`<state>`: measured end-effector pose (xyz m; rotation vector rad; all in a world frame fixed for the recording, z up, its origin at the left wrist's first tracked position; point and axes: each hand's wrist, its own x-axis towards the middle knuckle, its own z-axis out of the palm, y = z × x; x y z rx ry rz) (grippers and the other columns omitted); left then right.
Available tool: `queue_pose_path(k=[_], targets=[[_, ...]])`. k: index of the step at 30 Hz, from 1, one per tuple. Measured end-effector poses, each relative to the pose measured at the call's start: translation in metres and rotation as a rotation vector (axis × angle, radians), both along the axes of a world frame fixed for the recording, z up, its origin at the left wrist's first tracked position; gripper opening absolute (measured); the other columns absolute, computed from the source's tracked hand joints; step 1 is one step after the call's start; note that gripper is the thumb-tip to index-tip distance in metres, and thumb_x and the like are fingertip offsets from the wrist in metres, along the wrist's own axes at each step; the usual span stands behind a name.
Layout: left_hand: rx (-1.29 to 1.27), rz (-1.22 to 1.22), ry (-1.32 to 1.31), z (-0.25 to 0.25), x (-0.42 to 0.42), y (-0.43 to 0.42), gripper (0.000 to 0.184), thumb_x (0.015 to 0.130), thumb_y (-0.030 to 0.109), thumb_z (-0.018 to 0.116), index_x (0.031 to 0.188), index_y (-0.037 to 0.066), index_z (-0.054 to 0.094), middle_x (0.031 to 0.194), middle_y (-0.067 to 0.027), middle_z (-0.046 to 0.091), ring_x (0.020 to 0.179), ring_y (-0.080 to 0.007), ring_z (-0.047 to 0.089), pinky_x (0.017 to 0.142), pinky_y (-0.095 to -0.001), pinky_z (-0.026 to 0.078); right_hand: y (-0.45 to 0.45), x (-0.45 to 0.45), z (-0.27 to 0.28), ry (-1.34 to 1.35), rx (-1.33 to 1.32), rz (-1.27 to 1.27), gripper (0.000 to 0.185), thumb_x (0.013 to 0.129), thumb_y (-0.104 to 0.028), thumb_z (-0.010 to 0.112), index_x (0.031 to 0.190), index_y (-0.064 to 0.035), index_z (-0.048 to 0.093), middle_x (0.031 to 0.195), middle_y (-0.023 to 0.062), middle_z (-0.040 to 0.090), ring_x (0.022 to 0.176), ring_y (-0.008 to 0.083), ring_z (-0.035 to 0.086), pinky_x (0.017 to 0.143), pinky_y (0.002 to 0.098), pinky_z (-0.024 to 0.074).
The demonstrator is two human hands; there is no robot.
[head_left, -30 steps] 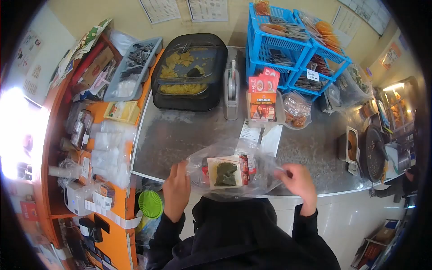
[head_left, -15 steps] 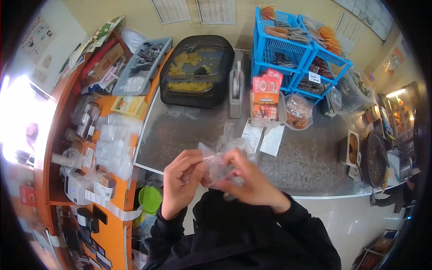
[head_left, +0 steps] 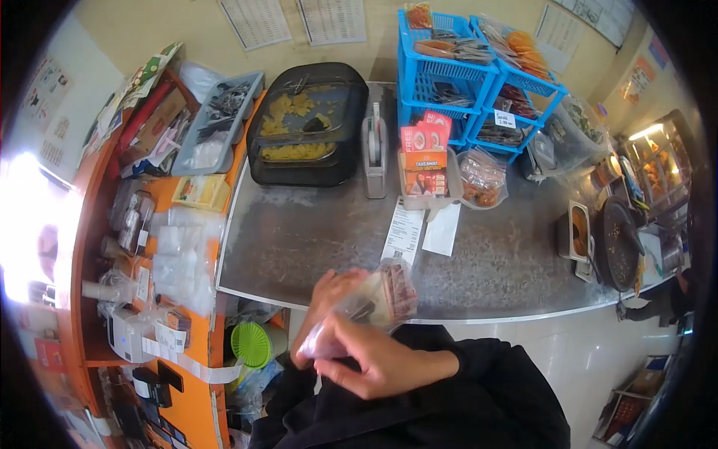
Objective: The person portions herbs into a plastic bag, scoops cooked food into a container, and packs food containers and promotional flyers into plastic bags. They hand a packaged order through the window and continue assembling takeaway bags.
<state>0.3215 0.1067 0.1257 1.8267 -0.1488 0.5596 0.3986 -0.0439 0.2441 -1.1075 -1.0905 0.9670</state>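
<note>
Just off the near edge of the metal counter (head_left: pixel 508 277), in front of my dark clothing, I have a clear plastic bag (head_left: pixel 381 298) between my two hands. My right hand (head_left: pixel 378 361) is on the side nearer my body, its fingers bent and closed on the gathered plastic at the bag's left end. My left hand (head_left: pixel 327 293) lies beyond it, against the bag's far left side; much of it is hidden behind the plastic and my other hand, so I cannot tell how firmly it is closed. The filled part of the bag sticks out past my fingers, up and to the right, tilted, with a pale packet and a reddish printed piece showing blurrily through the film.

Just beyond the bag, a long printed receipt (head_left: pixel 404 230) lies on the counter, with a blank white paper (head_left: pixel 442 229) to its right. Farther back stand a tape dispenser (head_left: pixel 375 161) and a container of red and orange flyers (head_left: pixel 425 173). Left of the dispenser sits a black tray (head_left: pixel 351 166) with yellow food under a clear cover.
</note>
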Motion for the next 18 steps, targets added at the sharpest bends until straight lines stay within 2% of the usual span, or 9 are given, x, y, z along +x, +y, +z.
queue_pose_path(k=[1,3,4,7,9,10,13,16,18], targets=[[0.114,0.001,-0.075,-0.031,0.003,0.002,0.061,0.083,0.043,0.061,0.125,-0.001,0.055,0.127,-0.0197,0.057,0.125,-0.0375,0.050,0.107,-0.0479,0.034,0.002,-0.008,-0.004,0.036,0.071,0.023,0.018,0.093,-0.004,0.055,0.100,-0.0026,0.039,0.090,0.0155,0.061,0.077,0.0265,0.064,0.067,0.0360,0.0484],[0.177,0.009,-0.178,-0.054,0.001,-0.002,0.055,0.081,0.041,0.060,0.115,-0.002,0.060,0.116,-0.0189,0.063,0.118,-0.0369,0.055,0.102,-0.0481,0.037,0.007,-0.017,-0.008,0.045,0.162,0.061,0.021,0.092,-0.005,0.058,0.099,-0.0033,0.039,0.086,0.0147,0.060,0.074,0.0283,0.063,0.065,0.0368,0.0472],[0.124,0.017,-0.206,-0.062,-0.004,-0.007,0.052,0.080,0.041,0.060,0.109,-0.002,0.062,0.109,-0.0179,0.066,0.113,-0.0367,0.058,0.100,-0.0481,0.039,0.009,-0.019,-0.010,0.017,0.180,0.075,0.022,0.090,-0.005,0.059,0.099,-0.0036,0.039,0.083,0.0142,0.059,0.072,0.0290,0.063,0.063,0.0369,0.0464],[-0.024,0.032,-0.237,-0.046,-0.009,-0.034,0.042,0.081,0.036,0.058,0.097,-0.002,0.067,0.101,-0.0169,0.069,0.105,-0.0366,0.063,0.095,-0.0462,0.042,0.008,-0.015,-0.010,-0.017,0.144,0.211,0.027,0.084,-0.005,0.063,0.098,-0.0032,0.039,0.074,0.0123,0.057,0.066,0.0286,0.061,0.057,0.0366,0.0440],[0.030,-0.060,-0.135,-0.032,-0.017,-0.038,0.032,0.088,0.026,0.059,0.105,0.000,0.066,0.114,-0.0173,0.068,0.114,-0.0358,0.060,0.097,-0.0443,0.041,0.006,-0.013,-0.008,-0.016,0.175,0.285,0.028,0.081,-0.004,0.063,0.098,-0.0029,0.040,0.072,0.0117,0.056,0.062,0.0276,0.060,0.054,0.0364,0.0431],[0.062,-0.121,-0.072,-0.024,-0.020,-0.038,0.029,0.090,0.023,0.060,0.108,0.001,0.066,0.118,-0.0172,0.067,0.118,-0.0353,0.059,0.097,-0.0435,0.040,0.005,-0.015,-0.011,0.043,0.171,0.285,0.026,0.077,-0.002,0.061,0.095,-0.0012,0.041,0.067,0.0108,0.056,0.054,0.0263,0.058,0.050,0.0361,0.0415],[0.174,-0.300,0.104,-0.016,-0.025,-0.027,0.031,0.090,0.024,0.061,0.112,0.003,0.064,0.121,-0.0160,0.066,0.120,-0.0331,0.057,0.095,-0.0431,0.041,0.000,0.004,0.004,0.144,0.110,0.318,0.020,0.074,-0.003,0.060,0.087,-0.0001,0.046,0.060,0.0093,0.054,0.047,0.0254,0.055,0.045,0.0348,0.0390],[0.208,-0.379,0.175,-0.018,-0.023,-0.038,0.031,0.089,0.024,0.061,0.113,0.004,0.064,0.121,-0.0156,0.066,0.120,-0.0329,0.057,0.095,-0.0431,0.041,-0.004,0.016,0.005,0.016,0.172,0.380,0.015,0.076,-0.010,0.064,0.075,-0.0027,0.051,0.053,0.0077,0.050,0.047,0.0253,0.054,0.045,0.0337,0.0397],[0.210,-0.398,0.193,-0.017,-0.020,-0.049,0.032,0.089,0.024,0.061,0.114,0.004,0.063,0.121,-0.0153,0.065,0.119,-0.0328,0.057,0.095,-0.0430,0.041,-0.002,0.019,0.005,-0.193,0.343,0.324,0.019,0.074,-0.013,0.063,0.066,-0.0047,0.049,0.049,0.0077,0.049,0.045,0.0275,0.053,0.044,0.0357,0.0400]])
